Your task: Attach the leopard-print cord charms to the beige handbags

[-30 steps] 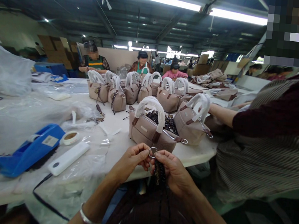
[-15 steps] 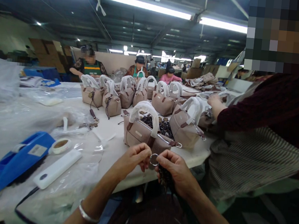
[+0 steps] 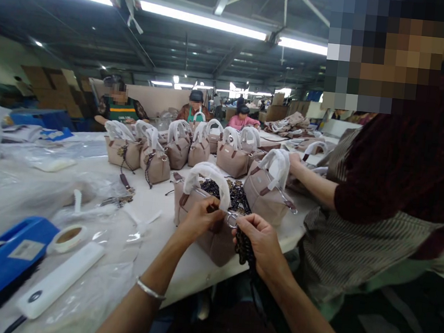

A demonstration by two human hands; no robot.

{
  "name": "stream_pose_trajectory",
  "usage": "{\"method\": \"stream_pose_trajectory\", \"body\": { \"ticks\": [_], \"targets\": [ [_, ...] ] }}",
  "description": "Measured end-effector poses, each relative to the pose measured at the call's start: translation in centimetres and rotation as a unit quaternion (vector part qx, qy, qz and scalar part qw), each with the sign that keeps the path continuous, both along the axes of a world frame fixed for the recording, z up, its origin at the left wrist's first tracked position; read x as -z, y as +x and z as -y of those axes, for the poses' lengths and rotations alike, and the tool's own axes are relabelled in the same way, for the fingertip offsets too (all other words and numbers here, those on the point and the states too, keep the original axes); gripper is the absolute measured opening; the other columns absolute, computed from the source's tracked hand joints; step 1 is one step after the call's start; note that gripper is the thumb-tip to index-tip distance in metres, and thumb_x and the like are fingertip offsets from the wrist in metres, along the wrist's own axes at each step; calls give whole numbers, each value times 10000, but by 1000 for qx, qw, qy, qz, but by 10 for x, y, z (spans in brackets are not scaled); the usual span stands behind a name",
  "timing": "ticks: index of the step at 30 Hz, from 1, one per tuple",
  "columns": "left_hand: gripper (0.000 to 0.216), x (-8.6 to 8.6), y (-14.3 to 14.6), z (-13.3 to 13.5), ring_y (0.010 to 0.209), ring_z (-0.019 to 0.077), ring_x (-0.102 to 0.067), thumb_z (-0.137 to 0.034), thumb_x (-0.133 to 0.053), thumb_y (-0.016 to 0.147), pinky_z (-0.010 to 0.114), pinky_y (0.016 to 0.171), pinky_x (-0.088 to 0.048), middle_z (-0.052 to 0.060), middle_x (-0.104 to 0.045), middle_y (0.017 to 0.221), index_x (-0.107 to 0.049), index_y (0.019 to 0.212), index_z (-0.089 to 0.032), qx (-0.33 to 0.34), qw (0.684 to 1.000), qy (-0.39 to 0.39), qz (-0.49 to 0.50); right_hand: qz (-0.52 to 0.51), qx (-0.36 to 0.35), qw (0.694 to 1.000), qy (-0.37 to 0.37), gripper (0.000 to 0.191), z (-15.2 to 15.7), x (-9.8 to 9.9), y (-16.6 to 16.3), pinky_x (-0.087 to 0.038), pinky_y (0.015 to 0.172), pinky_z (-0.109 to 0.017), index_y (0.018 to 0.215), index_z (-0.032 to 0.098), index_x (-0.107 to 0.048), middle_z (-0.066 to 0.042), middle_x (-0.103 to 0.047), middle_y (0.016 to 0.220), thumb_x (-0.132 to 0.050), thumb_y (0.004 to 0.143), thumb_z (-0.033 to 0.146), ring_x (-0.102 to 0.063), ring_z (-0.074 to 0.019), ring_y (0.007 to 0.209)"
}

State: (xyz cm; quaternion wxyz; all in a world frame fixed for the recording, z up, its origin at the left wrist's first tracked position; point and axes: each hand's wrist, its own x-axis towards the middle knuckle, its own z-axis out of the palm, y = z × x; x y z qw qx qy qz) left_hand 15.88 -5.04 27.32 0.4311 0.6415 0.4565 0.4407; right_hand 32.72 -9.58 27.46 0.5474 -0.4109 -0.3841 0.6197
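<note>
Braided strap (image 3: 242, 247) looks soft and light, best held at its stiff ring (image 3: 232, 219); right hand (image 3: 265, 244) pinches it, left hand (image 3: 199, 219) grips bag (image 3: 218, 243).

Handbag factory floor: rows of handbags (image 3: 232, 159), seated workers (image 3: 120, 105), strip lights (image 3: 202, 20).

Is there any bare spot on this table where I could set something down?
Yes: a bare strip of table along the near edge, between the plastic sheet and the near handbag the left hand holds. Behind it, handbags and a co-worker's arm crowd it; tape roll and plastic cover the left.
</note>
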Motion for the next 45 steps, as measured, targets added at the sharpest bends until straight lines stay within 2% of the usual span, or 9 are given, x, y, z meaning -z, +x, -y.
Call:
{"method": "stream_pose_trajectory", "body": {
  "ticks": [4,10,14,19,23,26,29,35,45],
  "targets": [
    [227,-9,-2,-3,587,98,-497,-378,-647,787,202,543,-426,-45,-544,663,-591,807,-159,19,999,1,29,-19,34,999,8,411,-12,-1,-9,-424,371,-183,706,162,-573,7,-656,555,-824,576,461,-555,-98,406],
    [245,2,2,1,798,157,-570,-410,-628,814,297,700,-556,-22,-545,829,-566,860,-178,49,992,-10,114,-9,61,998,24,370,-26,9,-17,-423,393,-197,667,167,-571,21,-635,525,-803,616,451,-550,-103,404],
    [234,2,11,11,742,145,-565,-395,-618,829,288,686,-551,-29,-528,774,-534,794,-179,2,995,30,100,17,79,995,53,353,-31,15,-17,-441,438,-214,686,176,-570,23,-632,553,-777,657,460,-566,-115,453],
    [192,8,18,16,680,136,-566,-362,-586,859,269,658,-533,-31,-537,723,-518,811,-188,-54,989,83,106,104,129,980,113,361,-30,15,-18,-433,488,-214,684,170,-586,14,-631,605,-739,692,496,-553,-115,526],
    [199,17,17,13,701,141,-562,-376,-586,863,284,669,-550,-28,-535,752,-509,814,-199,-91,983,100,121,116,124,979,116,386,-29,15,-17,-427,500,-220,822,160,-628,-3,-659,647,-732,690,507,-565,-124,545],
    [200,19,17,14,700,142,-560,-377,-593,858,302,683,-562,-28,-536,761,-511,814,-201,-84,983,97,131,110,110,981,115,432,-31,18,-15,-433,515,-229,918,145,-651,-9,-668,655,-738,683,498,-569,-127,544],
    [200,18,18,16,701,142,-570,-374,-597,855,309,694,-565,-27,-542,768,-513,809,-199,-78,983,90,142,117,99,980,126,416,-33,19,-14,-431,516,-230,926,134,-669,-9,-659,648,-729,699,478,-567,-127,549],
    [168,21,18,15,691,144,-562,-358,-590,861,273,650,-528,-22,-558,759,-535,851,-199,-111,982,105,111,144,102,974,145,368,-27,17,-14,-444,514,-228,918,139,-689,-25,-678,688,-715,730,454,-585,-135,578],
    [187,14,16,18,668,143,-537,-366,-573,868,252,626,-477,-26,-546,712,-524,811,-195,-66,988,117,76,224,85,956,168,243,-26,9,-9,-419,477,-224,840,153,-684,-13,-670,631,-659,765,383,-577,-138,537]
  ]
}}
